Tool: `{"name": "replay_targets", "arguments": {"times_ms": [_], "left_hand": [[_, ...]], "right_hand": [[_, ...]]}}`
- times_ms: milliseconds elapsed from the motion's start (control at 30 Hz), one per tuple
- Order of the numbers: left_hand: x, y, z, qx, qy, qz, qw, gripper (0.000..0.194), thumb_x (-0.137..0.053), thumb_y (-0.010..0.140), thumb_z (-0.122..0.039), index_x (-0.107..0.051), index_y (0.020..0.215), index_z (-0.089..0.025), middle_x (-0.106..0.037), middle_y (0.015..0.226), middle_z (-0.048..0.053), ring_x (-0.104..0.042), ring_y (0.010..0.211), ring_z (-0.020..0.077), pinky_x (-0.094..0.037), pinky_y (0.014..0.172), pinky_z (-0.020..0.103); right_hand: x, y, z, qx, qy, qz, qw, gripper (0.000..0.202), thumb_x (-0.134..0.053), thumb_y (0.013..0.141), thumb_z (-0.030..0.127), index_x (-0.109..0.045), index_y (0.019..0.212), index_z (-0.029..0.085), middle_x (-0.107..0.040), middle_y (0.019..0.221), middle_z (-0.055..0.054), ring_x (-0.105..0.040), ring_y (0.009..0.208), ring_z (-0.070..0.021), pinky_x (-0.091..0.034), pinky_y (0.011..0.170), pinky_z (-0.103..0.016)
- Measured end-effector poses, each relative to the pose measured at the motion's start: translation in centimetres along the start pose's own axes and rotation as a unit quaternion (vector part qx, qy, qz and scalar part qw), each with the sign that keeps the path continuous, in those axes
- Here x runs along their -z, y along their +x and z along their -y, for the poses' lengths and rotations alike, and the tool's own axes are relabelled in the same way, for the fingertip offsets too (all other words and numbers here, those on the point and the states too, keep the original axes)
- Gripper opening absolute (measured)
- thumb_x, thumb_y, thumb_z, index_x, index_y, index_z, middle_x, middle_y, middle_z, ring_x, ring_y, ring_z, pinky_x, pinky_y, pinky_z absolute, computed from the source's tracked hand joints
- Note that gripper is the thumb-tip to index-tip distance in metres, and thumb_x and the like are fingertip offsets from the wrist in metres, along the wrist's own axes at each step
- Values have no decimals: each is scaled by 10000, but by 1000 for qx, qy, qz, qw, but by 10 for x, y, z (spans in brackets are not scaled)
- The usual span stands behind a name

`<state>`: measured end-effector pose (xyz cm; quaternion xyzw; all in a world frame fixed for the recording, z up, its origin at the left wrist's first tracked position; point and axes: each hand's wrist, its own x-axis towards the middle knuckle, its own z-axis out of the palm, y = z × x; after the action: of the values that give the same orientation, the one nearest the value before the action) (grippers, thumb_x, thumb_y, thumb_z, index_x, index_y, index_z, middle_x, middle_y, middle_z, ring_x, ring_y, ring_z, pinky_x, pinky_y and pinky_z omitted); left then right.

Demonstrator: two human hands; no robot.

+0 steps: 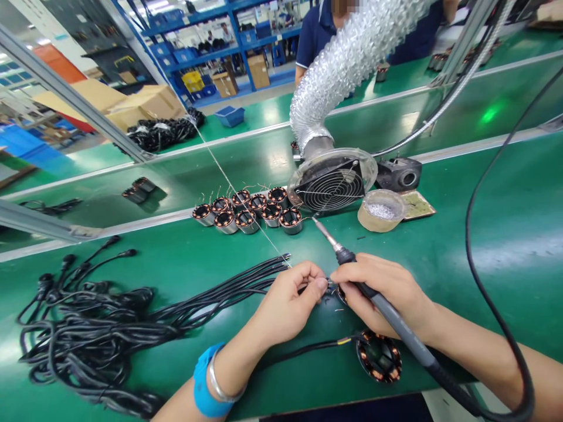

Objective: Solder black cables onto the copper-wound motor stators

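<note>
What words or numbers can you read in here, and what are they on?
None that I can read.
Blue shelves: any small labels are too tiny and blurred.
Soldering iron: no readable writing.
Blue wristband: no readable writing either.

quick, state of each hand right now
Left hand: closed in a pinch; what it holds is too small to tell.
Right hand: closed, holding the soldering iron.

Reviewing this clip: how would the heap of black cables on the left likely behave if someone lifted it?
Probably floppy: the black cables lie in loose bends and loops. Pulling one would likely drag others, since many cross and overlap. The thicker plugs on some ends might snag on neighbouring loops.
</note>
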<state>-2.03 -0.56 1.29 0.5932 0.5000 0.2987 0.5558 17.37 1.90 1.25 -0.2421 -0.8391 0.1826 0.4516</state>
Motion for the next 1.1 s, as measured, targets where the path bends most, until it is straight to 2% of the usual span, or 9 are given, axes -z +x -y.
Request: {"name": "replay_targets", "arguments": {"times_ms": [133, 267, 433, 533, 600, 833, 967, 1100], "left_hand": [[-6, 5, 2, 60, -111, -3, 992, 443, -601, 813, -592, -475, 691, -184, -385, 574, -62, -307, 534, 88, -260, 526, 223], [-11, 4, 4, 97, -144, -18, 985, 437, -616, 799, -583, -465, 689, -187, -310, 557, -84, -208, 502, 72, -185, 481, 217], [-15, 2, 3, 109, -168, -44, 979, 403, -620, 794, -554, -462, 708, -193, -259, 552, -98, -164, 487, 68, -153, 459, 214], [-19, 1, 3, 115, -180, -59, 975, 411, -621, 791, -558, -448, 701, -196, -251, 544, -103, -154, 477, 63, -146, 449, 208], [-21, -1, 3, 120, -185, -68, 973, 407, -615, 799, -553, -444, 700, -197, -248, 536, -105, -146, 471, 61, -141, 443, 205], [-31, -4, 2, 130, -197, -102, 966, 419, -595, 813, -557, -407, 689, -203, -253, 538, -105, -134, 467, 57, -150, 435, 197], [-34, -3, 2, 133, -203, -115, 963, 392, -580, 830, -539, -416, 713, -203, -268, 546, -104, -139, 473, 62, -165, 441, 195], [-35, -3, 3, 123, -193, -118, 966, 379, -564, 855, -526, -417, 723, -202, -274, 556, -101, -155, 483, 67, -182, 453, 193]], "right_hand": [[-1, -2, 0, 1, -11, -10, 1000, 296, -502, 850, 25, -603, 1075, 188, -631, 763, -12, -575, 636, -142, -494, 597, -249], [0, -5, 1, -63, 6, 0, 998, 299, -570, 805, 59, -587, 1070, 196, -668, 827, 1, -623, 678, -121, -521, 651, -225], [-2, -7, 4, -158, 46, 26, 986, 331, -572, 816, 94, -540, 1118, 226, -688, 807, 48, -532, 470, -59, -452, 479, -172], [-3, -8, 3, -185, 74, 46, 979, 346, -555, 829, 104, -508, 1149, 226, -679, 767, 61, -512, 438, -53, -426, 444, -164], [-4, -10, 2, -177, 68, 42, 981, 352, -539, 839, 110, -495, 1170, 222, -669, 762, 57, -530, 459, -58, -440, 466, -166], [-13, -16, -3, -112, -31, -65, 991, 300, -497, 854, 83, -521, 1125, 210, -654, 810, 11, -644, 642, -108, -536, 614, -207], [-15, -15, -3, -83, -31, -63, 994, 270, -497, 860, 59, -555, 1089, 190, -671, 844, -15, -662, 699, -119, -567, 695, -223], [-8, -13, -1, -83, -15, -46, 995, 262, -529, 863, 81, -575, 1102, 178, -681, 856, -25, -683, 762, -135, -586, 748, -239]]}}
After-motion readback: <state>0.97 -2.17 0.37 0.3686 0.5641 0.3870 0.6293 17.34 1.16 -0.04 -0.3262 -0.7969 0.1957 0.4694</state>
